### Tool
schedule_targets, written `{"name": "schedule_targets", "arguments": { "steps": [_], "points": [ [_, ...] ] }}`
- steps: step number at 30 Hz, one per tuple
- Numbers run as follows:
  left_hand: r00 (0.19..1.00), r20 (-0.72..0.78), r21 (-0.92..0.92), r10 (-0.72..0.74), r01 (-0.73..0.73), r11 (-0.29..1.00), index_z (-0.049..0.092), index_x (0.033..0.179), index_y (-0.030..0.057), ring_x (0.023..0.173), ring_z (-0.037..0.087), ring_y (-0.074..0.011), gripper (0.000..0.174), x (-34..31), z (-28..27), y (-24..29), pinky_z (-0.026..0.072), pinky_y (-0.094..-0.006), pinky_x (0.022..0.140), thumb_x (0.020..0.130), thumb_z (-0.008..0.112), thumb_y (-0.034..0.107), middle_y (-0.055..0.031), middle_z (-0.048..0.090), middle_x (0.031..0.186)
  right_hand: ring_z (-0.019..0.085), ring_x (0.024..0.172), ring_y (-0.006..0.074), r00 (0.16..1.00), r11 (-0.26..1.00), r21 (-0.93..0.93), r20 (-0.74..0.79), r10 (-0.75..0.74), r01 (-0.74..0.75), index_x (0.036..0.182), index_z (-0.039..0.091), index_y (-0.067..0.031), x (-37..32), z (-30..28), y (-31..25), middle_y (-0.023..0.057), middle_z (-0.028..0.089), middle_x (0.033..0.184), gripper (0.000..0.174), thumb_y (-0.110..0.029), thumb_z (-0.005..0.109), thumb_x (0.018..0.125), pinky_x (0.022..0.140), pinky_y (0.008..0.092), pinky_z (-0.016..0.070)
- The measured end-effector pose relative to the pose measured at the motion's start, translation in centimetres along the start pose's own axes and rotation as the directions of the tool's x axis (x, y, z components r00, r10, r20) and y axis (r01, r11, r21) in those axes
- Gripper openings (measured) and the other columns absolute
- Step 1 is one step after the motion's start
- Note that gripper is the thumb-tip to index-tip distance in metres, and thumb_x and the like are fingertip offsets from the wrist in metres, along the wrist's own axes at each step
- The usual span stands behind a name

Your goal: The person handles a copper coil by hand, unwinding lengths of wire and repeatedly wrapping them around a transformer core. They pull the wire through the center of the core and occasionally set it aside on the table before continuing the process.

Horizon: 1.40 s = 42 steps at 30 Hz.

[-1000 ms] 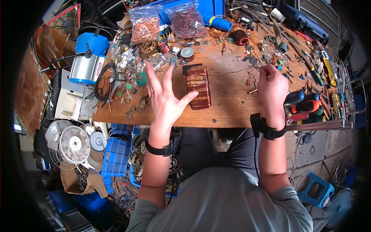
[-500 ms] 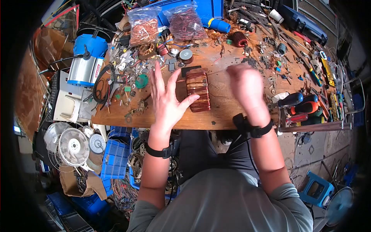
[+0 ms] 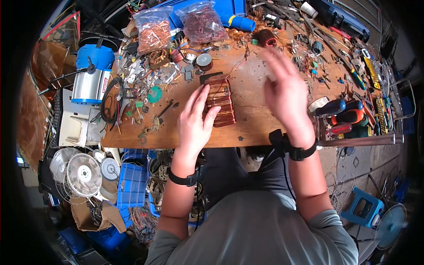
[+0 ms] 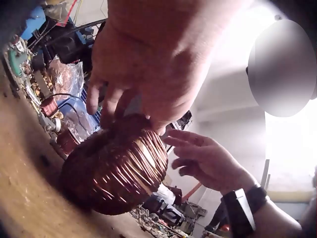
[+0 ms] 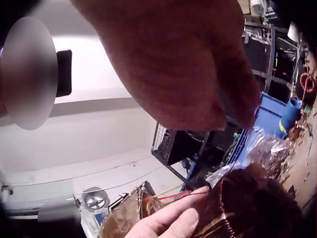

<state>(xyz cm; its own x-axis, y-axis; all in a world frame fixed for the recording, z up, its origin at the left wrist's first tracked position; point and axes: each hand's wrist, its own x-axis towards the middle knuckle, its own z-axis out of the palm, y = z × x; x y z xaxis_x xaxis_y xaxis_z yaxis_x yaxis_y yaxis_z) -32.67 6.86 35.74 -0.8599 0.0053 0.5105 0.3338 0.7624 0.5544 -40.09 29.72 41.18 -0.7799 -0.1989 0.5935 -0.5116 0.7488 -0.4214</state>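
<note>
A ring-shaped coil (image 3: 224, 104), wound with reddish copper wire, stands on the wooden bench in front of the person. My left hand (image 3: 194, 123) holds its left side, fingertips along the edge and thumb against the windings. From the left wrist view, those fingers reach over the top of the coil (image 4: 129, 171). To the right of it, my right hand (image 3: 287, 95) is raised with fingers extended and blurred. In the left wrist view, the right hand (image 4: 205, 158) shows loosely bent fingers behind the coil. A dark flat piece (image 3: 210, 76) lies just beyond the coil.
Scraps and small parts litter the bench's left and back. Bags of copper wire (image 3: 153, 31) lie at the back, near a spool (image 3: 204, 62) and a red-wound rotor (image 3: 266, 38). Screwdrivers (image 3: 349, 117) sit at the right edge. A blue-and-silver machine (image 3: 90, 81) stands left.
My right hand has swung leftward, then lifted and straightened its fingers from a closed pinch on a wire. My left hand's spread fingers have come in against the coil.
</note>
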Motion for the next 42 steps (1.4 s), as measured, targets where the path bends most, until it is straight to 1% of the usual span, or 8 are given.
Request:
{"name": "schedule_targets", "arguments": {
  "steps": [6, 7, 14, 20, 24, 28, 34, 42],
  "points": [
    [0.999, 0.038, 0.029, 0.023, -0.024, 0.999, 0.055, 0.141, 0.0118, 0.119, 0.06, -0.0405, 0.051, -0.7, -0.5, 0.7, 0.0514, -0.0455, 0.098, 0.094, 0.07, 0.025, -0.0204, 0.055, 0.138, 0.069, 0.094, 0.0341, 0.925, 0.984, 0.116, 0.34, -0.168, 0.136, 0.119, 0.069, -0.0129, 0.6, 3.3, -0.5, 0.0101, 0.068, 0.115, 0.034, -0.008, 0.068, 0.085, 0.077, 0.0439, 0.0586],
    [0.999, 0.038, 0.002, 0.018, -0.018, 1.0, 0.056, 0.14, 0.012, 0.121, 0.059, -0.0403, 0.051, -1.0, -0.5, 0.7, 0.0508, -0.0458, 0.099, 0.093, 0.071, 0.023, -0.0197, 0.054, 0.138, 0.069, 0.087, 0.0345, 0.929, 0.992, 0.06, 0.347, -0.129, 0.115, 0.112, 0.072, -0.0126, 0.7, 3.5, -0.6, 0.0107, 0.069, 0.1, 0.026, -0.014, 0.069, 0.086, 0.072, 0.0446, 0.0572],
    [0.999, 0.024, -0.119, -0.03, 0.033, 0.992, 0.056, 0.139, 0.0089, 0.12, 0.059, -0.0396, 0.052, -2.5, 0.0, 0.7, 0.0499, -0.0458, 0.1, 0.091, 0.073, 0.02, -0.0198, 0.055, 0.137, 0.069, 0.08, 0.0348, 0.922, 0.975, 0.034, 0.321, -0.218, 0.219, 0.105, 0.073, -0.013, 2.1, 3.7, 0.0, 0.0126, 0.071, 0.084, 0.02, -0.021, 0.07, 0.086, 0.07, 0.0453, 0.0558],
    [0.991, 0.007, -0.263, -0.137, 0.134, 0.955, 0.053, 0.141, 0.0054, 0.108, 0.067, -0.0274, 0.057, -3.3, 0.8, 0.4, 0.0581, -0.0368, 0.086, 0.09, 0.076, 0.013, -0.0191, 0.06, 0.129, 0.071, 0.075, 0.0348, 0.962, 0.935, -0.23, -0.11, 0.252, -0.271, 0.098, 0.076, -0.0109, 4.1, 2.6, 4.8, 0.0163, 0.072, 0.081, 0.016, -0.02, 0.066, 0.09, 0.068, 0.0436, 0.0569],
    [0.976, 0.039, -0.396, -0.216, 0.213, 0.893, 0.043, 0.146, 0.0004, 0.107, 0.068, -0.0232, 0.065, -3.7, 1.3, 0.2, 0.0558, -0.0349, 0.091, 0.09, 0.075, 0.007, -0.0184, 0.067, 0.119, 0.071, 0.086, 0.0342, 0.976, 0.95, -0.26, -0.169, 0.134, -0.176, 0.115, 0.069, -0.005, 2.9, 3.3, 6.6, 0.0189, 0.071, 0.093, 0.032, -0.008, 0.057, 0.086, 0.076, 0.0444, 0.0579],
    [0.963, 0.075, -0.546, -0.258, 0.256, 0.798, 0.039, 0.147, -0.0029, 0.113, 0.065, -0.021, 0.063, -3.9, 1.9, -0.7, 0.0524, -0.0349, 0.097, 0.093, 0.072, 0.005, -0.0173, 0.065, 0.127, 0.07, 0.092, 0.0337, 0.931, 0.96, -0.232, 0.291, 0.22, -0.155, 0.117, 0.067, -0.0093, -0.2, 2.1, 3.8, 0.0179, 0.07, 0.099, 0.032, -0.013, 0.059, 0.087, 0.08, 0.044, 0.0579],
    [0.935, 0.176, -0.679, -0.307, 0.341, 0.65, 0.037, 0.147, -0.0031, 0.117, 0.062, -0.0208, 0.062, -3.6, 1.8, -1.0, 0.0491, -0.0347, 0.102, 0.095, 0.07, 0.007, -0.0158, 0.061, 0.133, 0.067, 0.098, 0.0363, 0.796, 0.995, -0.093, 0.6, 0.073, -0.022, 0.118, 0.069, -0.0116, -4.0, 1.0, 2.1, 0.0139, 0.071, 0.101, 0.033, -0.022, 0.069, 0.086, 0.085, 0.0454, 0.0553],
    [0.922, 0.229, -0.724, -0.313, 0.376, 0.578, 0.035, 0.147, -0.0027, 0.122, 0.059, -0.021, 0.062, -3.5, 1.7, -1.0, 0.0477, -0.0352, 0.104, 0.095, 0.069, 0.007, -0.0143, 0.058, 0.137, 0.067, 0.092, 0.0362, 0.726, 0.999, 0.022, 0.688, 0.012, -0.037, 0.097, 0.073, -0.0117, -5.3, 4.1, 2.7, 0.0131, 0.072, 0.089, 0.017, -0.021, 0.068, 0.084, 0.081, 0.0469, 0.0548]
  ]
}}
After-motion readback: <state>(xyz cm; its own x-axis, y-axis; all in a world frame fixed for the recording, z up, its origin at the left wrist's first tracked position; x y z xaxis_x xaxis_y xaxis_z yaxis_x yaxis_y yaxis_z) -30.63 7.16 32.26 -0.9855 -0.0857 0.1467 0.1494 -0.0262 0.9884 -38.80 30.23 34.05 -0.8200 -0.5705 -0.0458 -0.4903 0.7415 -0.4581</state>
